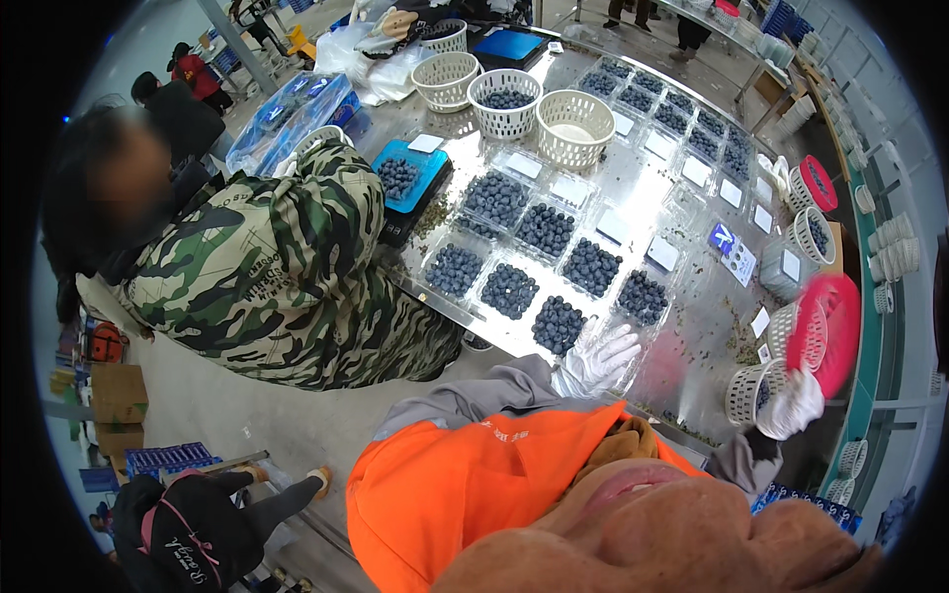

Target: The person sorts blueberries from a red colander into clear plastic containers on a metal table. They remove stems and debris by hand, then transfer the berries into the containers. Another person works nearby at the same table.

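My left hand [595, 358], in a white glove, lies with fingers spread at the table's near edge, beside a clear punnet of blueberries [559, 325], holding nothing. At the right my right hand [792, 406], gloved too, is at the rim of a round red plastic tray [838, 333], which is tilted up and blurred; the fingers look closed on it. Just under that hand stands a white perforated basket [744, 393] with some blueberries in it. More open punnets of blueberries [591, 267] stand in rows on the metal table, several with white pads on their lids.
A co-worker in a camouflage jacket [282, 274] sits at the left, near a scale with a blue top [410, 178]. White baskets [575, 130] stand at the far side. A blue-and-white card [732, 254] and a stack of clear punnets [781, 271] lie towards the right.
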`<action>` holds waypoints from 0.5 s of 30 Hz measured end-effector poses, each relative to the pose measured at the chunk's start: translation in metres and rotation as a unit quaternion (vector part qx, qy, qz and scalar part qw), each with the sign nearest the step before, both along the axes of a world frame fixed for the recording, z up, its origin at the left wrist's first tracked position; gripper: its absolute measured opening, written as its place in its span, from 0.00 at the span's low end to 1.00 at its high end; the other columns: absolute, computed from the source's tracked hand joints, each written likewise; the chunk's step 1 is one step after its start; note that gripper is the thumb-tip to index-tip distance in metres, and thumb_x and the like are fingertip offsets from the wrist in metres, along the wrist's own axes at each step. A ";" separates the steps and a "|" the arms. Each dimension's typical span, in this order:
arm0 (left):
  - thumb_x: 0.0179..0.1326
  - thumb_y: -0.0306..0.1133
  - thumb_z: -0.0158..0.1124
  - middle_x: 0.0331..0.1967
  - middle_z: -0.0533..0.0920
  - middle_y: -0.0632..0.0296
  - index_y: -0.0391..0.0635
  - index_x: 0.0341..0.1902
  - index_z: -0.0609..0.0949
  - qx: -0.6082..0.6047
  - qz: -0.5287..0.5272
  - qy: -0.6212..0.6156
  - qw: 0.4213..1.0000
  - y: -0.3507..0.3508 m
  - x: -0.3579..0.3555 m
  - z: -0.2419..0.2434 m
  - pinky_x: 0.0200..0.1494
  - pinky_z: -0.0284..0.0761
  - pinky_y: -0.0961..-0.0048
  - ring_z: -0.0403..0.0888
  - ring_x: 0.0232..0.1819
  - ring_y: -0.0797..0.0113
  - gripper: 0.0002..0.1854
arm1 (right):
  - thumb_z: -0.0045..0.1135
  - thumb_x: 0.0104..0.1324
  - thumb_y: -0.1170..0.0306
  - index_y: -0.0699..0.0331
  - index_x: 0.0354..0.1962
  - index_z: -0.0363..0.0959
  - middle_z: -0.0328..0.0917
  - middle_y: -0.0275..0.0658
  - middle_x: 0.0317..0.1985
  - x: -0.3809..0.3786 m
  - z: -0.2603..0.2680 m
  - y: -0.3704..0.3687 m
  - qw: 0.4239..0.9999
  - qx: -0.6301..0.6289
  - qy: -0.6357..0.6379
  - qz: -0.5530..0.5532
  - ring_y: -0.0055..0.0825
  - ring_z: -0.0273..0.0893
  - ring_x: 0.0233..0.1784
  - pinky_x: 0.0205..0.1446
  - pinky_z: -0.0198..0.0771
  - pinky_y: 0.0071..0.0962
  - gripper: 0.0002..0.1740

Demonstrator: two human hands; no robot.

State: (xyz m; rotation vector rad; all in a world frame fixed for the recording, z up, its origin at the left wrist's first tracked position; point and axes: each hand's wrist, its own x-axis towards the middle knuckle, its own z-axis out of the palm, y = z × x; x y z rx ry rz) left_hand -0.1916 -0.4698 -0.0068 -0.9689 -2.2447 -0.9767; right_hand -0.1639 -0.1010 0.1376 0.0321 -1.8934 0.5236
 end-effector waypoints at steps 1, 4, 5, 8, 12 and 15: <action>0.63 0.35 0.62 0.69 0.73 0.58 0.50 0.70 0.73 0.020 -0.010 0.006 1.000 0.002 0.001 0.006 0.77 0.50 0.44 0.67 0.74 0.55 0.29 | 0.59 0.69 0.74 0.68 0.42 0.82 0.82 0.41 0.30 0.023 0.000 0.020 0.992 0.101 0.005 -0.072 0.34 0.79 0.30 0.39 0.74 0.33 0.07; 0.60 0.30 0.64 0.68 0.72 0.54 0.48 0.70 0.72 0.082 -0.055 0.013 0.995 0.019 -0.005 0.030 0.71 0.65 0.51 0.68 0.73 0.51 0.32 | 0.63 0.65 0.77 0.62 0.40 0.83 0.83 0.38 0.35 0.080 -0.017 0.072 0.956 0.228 -0.044 -0.179 0.33 0.80 0.37 0.46 0.71 0.36 0.06; 0.67 0.31 0.58 0.71 0.68 0.51 0.47 0.73 0.68 0.088 -0.122 -0.046 0.988 0.027 -0.007 0.037 0.75 0.60 0.49 0.64 0.75 0.49 0.29 | 0.65 0.64 0.71 0.57 0.35 0.82 0.81 0.34 0.33 0.094 -0.038 0.078 0.926 0.286 -0.079 -0.233 0.32 0.79 0.38 0.51 0.67 0.36 0.02; 0.67 0.34 0.60 0.71 0.68 0.48 0.44 0.73 0.67 0.136 -0.201 -0.177 0.954 0.067 -0.009 0.052 0.74 0.63 0.54 0.64 0.74 0.44 0.31 | 0.70 0.61 0.63 0.53 0.32 0.80 0.78 0.32 0.30 0.127 -0.093 0.077 0.887 0.243 -0.276 -0.280 0.31 0.77 0.39 0.57 0.62 0.40 0.06; 0.67 0.42 0.64 0.74 0.64 0.45 0.44 0.77 0.61 0.154 -0.291 -0.474 0.817 0.145 -0.009 0.067 0.75 0.63 0.58 0.63 0.75 0.47 0.38 | 0.66 0.61 0.52 0.52 0.24 0.81 0.76 0.34 0.22 0.126 -0.100 0.070 0.882 0.264 -0.332 -0.204 0.35 0.74 0.29 0.45 0.64 0.42 0.15; 0.66 0.50 0.65 0.78 0.58 0.44 0.43 0.80 0.53 0.114 -0.275 -0.583 0.756 0.211 -0.014 0.084 0.77 0.59 0.60 0.61 0.77 0.50 0.47 | 0.68 0.60 0.55 0.53 0.26 0.81 0.76 0.34 0.24 0.124 -0.082 0.063 0.879 0.226 -0.369 -0.203 0.34 0.75 0.33 0.50 0.62 0.41 0.13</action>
